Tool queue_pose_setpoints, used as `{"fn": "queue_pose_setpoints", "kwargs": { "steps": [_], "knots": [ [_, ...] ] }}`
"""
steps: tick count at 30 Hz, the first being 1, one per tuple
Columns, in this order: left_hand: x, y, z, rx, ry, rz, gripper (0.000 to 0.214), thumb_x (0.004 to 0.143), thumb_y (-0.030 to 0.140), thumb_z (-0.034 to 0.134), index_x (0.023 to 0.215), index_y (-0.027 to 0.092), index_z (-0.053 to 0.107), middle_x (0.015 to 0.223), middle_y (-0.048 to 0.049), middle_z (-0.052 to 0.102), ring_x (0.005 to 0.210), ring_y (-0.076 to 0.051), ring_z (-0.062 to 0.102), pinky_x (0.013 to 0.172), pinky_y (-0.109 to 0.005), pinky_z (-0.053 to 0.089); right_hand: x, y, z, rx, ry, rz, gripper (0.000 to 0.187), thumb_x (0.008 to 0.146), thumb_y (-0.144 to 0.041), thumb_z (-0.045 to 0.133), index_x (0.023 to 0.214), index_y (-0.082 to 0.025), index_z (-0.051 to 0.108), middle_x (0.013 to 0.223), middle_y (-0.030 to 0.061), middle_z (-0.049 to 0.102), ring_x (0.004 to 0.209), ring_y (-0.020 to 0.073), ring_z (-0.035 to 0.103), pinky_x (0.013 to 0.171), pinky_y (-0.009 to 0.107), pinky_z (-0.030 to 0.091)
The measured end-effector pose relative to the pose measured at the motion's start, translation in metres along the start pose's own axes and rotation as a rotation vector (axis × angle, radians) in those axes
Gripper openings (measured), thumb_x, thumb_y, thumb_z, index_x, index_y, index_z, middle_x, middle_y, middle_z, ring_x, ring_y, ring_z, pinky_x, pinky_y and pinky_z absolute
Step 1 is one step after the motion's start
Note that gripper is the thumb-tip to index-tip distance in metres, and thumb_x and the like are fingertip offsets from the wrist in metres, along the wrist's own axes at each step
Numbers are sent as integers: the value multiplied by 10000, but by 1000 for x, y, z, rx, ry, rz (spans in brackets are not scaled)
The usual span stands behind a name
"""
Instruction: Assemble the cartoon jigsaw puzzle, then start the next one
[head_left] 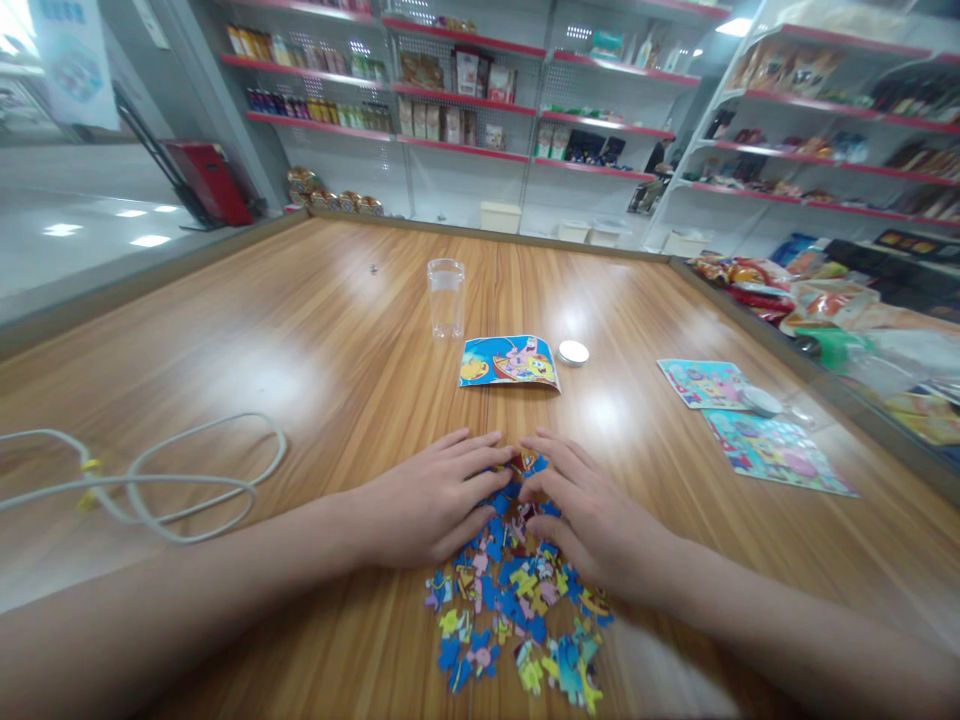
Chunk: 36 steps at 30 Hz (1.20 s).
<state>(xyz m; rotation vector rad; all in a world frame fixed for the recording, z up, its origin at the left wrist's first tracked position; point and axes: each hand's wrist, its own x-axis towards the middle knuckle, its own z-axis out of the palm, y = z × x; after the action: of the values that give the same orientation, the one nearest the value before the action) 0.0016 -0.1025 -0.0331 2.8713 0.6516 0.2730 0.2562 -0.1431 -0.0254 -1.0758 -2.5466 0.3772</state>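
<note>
A loose heap of small jigsaw puzzle pieces (517, 590), mostly blue, yellow and pink, lies on the wooden table (360, 380) close in front of me. My left hand (442, 495) rests palm down on the heap's left upper side, fingers stretched over some pieces. From the right, my right hand (585, 510) lies over the upper part with its fingers apart and slightly bent. The pieces under both palms are hidden. Just beyond my fingertips is a picture sheet (510, 362) with cartoon figures on blue, its near edge curling up.
A clear plastic cup (447, 298) stands behind the sheet, and a round white lid (574, 353) lies beside it. Two colourful sheets (776, 450) lie at right under a clear container (761, 402). A looped grey cable (202, 480) is at left. Packaged goods (832, 310) line the right edge.
</note>
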Motion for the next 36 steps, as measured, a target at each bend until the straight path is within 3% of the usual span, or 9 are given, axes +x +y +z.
{"fn": "queue_pose_setpoints", "kwargs": {
  "steps": [10, 14, 17, 20, 25, 29, 34, 36],
  "knots": [
    [0, 0, 2, 27, 33, 25, 372, 1029, 314, 443, 1344, 145, 548, 1536, -155, 466, 1463, -336, 382, 1180, -579, 371, 1, 2, -1, 83, 25, -55, 68, 916, -143, 617, 939, -192, 575, 1408, 126, 517, 1439, 272, 365, 1225, 503, 297],
    [1, 2, 0, 24, -1, 9, 397, 1040, 344, 421, 1373, 150, 518, 1578, -137, 412, 1483, -328, 351, 1203, -567, 336, 4, 8, -3, 148, 167, -97, 53, 944, -153, 592, 922, -199, 578, 1305, 111, 583, 1289, 236, 517, 1086, 433, 451],
    [1, 4, 0, -11, -25, -36, 509, 1041, 368, 425, 1503, 162, 374, 1628, -124, 325, 1521, -318, 272, 1225, -575, 285, 6, 20, -8, 150, 304, 31, 18, 957, -196, 598, 940, -202, 597, 983, 54, 666, 957, 200, 635, 842, 362, 524],
    [0, 4, 0, -46, -45, -49, 586, 1047, 416, 414, 1565, 180, 274, 1658, -120, 250, 1542, -318, 209, 1237, -584, 241, 7, 36, -13, 109, 344, 237, 54, 944, -240, 635, 904, -204, 628, 839, 18, 678, 805, 194, 638, 753, 354, 501],
    [-2, 8, -5, -147, -53, 60, 615, 1025, 460, 464, 1561, 198, 311, 1643, -119, 283, 1536, -318, 228, 1252, -566, 212, 10, 56, -7, 121, 304, 349, 79, 937, -245, 637, 884, -207, 682, 846, 26, 721, 780, 196, 657, 732, 351, 505],
    [-2, 12, -8, -223, -66, 156, 598, 1015, 439, 490, 1542, 197, 345, 1630, -110, 315, 1521, -293, 281, 1263, -532, 220, 15, 58, -2, 109, 323, 296, 85, 947, -246, 625, 953, -207, 699, 933, 49, 743, 857, 210, 677, 800, 379, 521],
    [-1, 11, -8, -248, -5, 151, 555, 1020, 398, 489, 1518, 174, 389, 1601, -138, 374, 1507, -284, 320, 1251, -513, 273, 16, 53, -8, 49, 386, 209, 127, 947, -188, 595, 1030, -199, 691, 982, 67, 717, 936, 219, 656, 845, 388, 519],
    [-1, 10, -6, -248, 33, 144, 523, 1021, 372, 485, 1495, 162, 420, 1583, -150, 403, 1498, -284, 339, 1244, -503, 301, 14, 51, -9, 14, 355, 155, 145, 947, -168, 580, 1009, -203, 707, 959, 67, 697, 932, 218, 642, 844, 389, 518]
  ]
}}
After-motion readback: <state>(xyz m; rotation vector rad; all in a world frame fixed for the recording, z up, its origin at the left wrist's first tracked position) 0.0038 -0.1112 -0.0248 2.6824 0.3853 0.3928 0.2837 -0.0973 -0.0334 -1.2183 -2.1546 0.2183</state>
